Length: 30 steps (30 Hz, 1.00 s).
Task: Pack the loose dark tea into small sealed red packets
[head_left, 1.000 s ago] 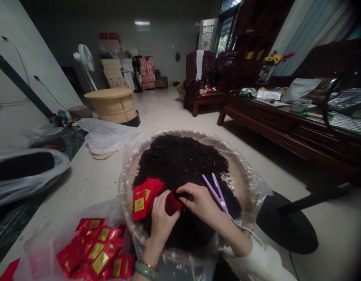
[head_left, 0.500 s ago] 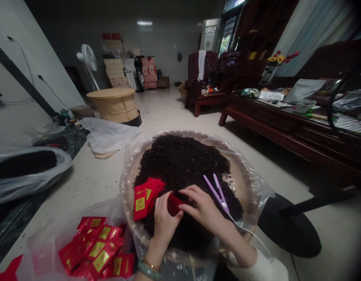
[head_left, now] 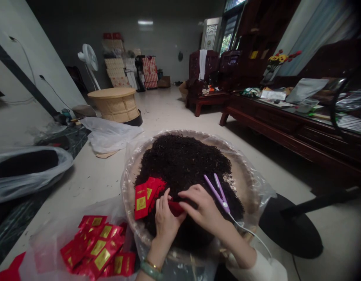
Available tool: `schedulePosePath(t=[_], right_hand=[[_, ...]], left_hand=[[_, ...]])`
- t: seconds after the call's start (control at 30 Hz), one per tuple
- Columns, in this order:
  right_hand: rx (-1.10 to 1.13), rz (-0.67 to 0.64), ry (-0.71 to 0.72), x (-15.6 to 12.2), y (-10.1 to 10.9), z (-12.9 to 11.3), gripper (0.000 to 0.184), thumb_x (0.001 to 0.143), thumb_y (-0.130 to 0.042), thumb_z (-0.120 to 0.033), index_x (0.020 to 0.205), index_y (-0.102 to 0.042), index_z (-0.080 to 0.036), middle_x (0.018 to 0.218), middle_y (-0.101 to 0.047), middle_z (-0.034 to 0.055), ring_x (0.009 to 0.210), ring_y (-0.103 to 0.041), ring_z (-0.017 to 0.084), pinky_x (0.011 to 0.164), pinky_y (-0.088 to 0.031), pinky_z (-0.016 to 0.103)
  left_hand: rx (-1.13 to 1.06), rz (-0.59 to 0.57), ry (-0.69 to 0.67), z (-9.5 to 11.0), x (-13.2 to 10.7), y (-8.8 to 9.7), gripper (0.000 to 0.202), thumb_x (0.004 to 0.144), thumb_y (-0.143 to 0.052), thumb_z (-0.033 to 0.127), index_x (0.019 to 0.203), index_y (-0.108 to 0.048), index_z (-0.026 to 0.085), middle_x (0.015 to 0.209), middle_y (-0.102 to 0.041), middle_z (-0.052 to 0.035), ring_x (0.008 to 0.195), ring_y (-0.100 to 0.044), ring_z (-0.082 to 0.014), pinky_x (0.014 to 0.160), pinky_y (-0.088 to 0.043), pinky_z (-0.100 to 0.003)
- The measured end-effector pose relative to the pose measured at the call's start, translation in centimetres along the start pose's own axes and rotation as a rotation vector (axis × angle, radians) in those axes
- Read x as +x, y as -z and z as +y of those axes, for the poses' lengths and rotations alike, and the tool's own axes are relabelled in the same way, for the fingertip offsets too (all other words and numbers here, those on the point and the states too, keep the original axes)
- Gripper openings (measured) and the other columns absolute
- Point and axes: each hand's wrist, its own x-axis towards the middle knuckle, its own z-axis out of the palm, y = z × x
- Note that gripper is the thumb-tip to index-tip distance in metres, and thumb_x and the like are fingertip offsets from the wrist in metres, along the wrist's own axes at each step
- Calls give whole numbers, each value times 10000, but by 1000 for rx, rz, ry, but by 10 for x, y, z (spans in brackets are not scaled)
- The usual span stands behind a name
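Note:
A round basket lined with clear plastic (head_left: pixel 127 183) holds a heap of dark loose tea leaves (head_left: pixel 186 160). My left hand (head_left: pixel 165 222) and my right hand (head_left: pixel 204 208) meet over the near side of the heap, both pinching one small red packet (head_left: pixel 176 208) between their fingers. A bunch of red packets with gold labels (head_left: pixel 147 193) stands in the tea just left of my left hand. A purple clamp-like sealing tool (head_left: pixel 217 187) with a white cord lies on the tea beside my right hand.
A plastic bag of several red and gold packets (head_left: pixel 95 246) lies at bottom left. A bag with dark contents (head_left: pixel 25 168) sits at far left. A black fan base (head_left: pixel 292 230) stands right of the basket. A long dark wooden table (head_left: pixel 286 121) runs along the right.
Both hands have kept hold of the red packet and pressed it lower and flatter against the tea. The view has shifted slightly.

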Motion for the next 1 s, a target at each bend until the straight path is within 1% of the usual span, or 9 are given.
schedulePosePath(t=[0.1,0.2,0.33,0.43,0.57,0.67,0.77,0.9,1.0], right_hand=[[-215,-211,-3,-2,-11,-3,74,833,-668,-209,900,-699,-211,861,-714,80,912,-567,279,794,-483,437],[-249,-276,-48,-4,-17,4,118,863,-609,-152,782,-677,-203,839,-695,76,983,-567,278,844,-463,432],[-73,-228,-108,-3,-8,15,132,901,-539,-151,881,-659,-200,1060,-653,97,1024,-577,230,886,-464,376],[49,-205,-148,-1,4,18,151,929,-495,-187,939,-644,-212,1012,-656,79,961,-595,211,863,-474,358],[41,-159,-232,1,14,16,129,881,-607,-302,938,-683,-213,924,-636,65,871,-596,209,800,-472,342],[-18,-206,-272,2,15,17,202,820,-685,-372,711,-683,-202,765,-617,32,751,-574,192,711,-448,312],[91,-277,-255,3,10,21,334,877,-613,-362,593,-626,-187,628,-588,-4,651,-548,156,647,-422,268],[239,-300,-212,2,5,25,442,939,-508,-359,540,-563,-177,559,-538,-27,544,-501,120,564,-389,233],[162,-282,-184,1,4,22,433,947,-504,-350,553,-570,-182,598,-579,-15,606,-546,138,648,-410,257]], left_hand=[[-27,-31,-10,0,-1,-1,653,682,-698,226,1296,-491,138,941,-650,-109,844,-609,-278,778,-532,-426],[-115,-114,45,-4,0,4,616,633,-723,199,1227,-566,174,978,-661,-103,895,-609,-287,820,-523,-443],[-394,-407,278,-12,5,19,640,549,-803,223,1162,-619,198,1017,-700,-67,925,-642,-260,833,-528,-400],[-644,-622,451,-14,8,26,507,539,-817,222,1018,-672,145,878,-734,-36,781,-656,-213,744,-530,-329],[-769,-591,543,-7,8,27,423,512,-823,196,907,-693,116,791,-730,-27,717,-638,-197,692,-506,-292],[-732,-591,511,-1,5,28,399,496,-819,179,871,-696,129,752,-717,-6,689,-626,-190,651,-501,-273],[-634,-633,438,2,3,33,423,509,-811,177,918,-705,150,754,-717,6,699,-628,-191,665,-514,-274],[-560,-655,321,-3,4,42,525,555,-780,154,1073,-699,190,911,-755,-28,831,-670,-237,807,-534,-344],[-621,-656,310,-6,6,44,661,550,-791,153,1193,-650,213,1100,-733,-52,986,-663,-263,922,-502,-384]])
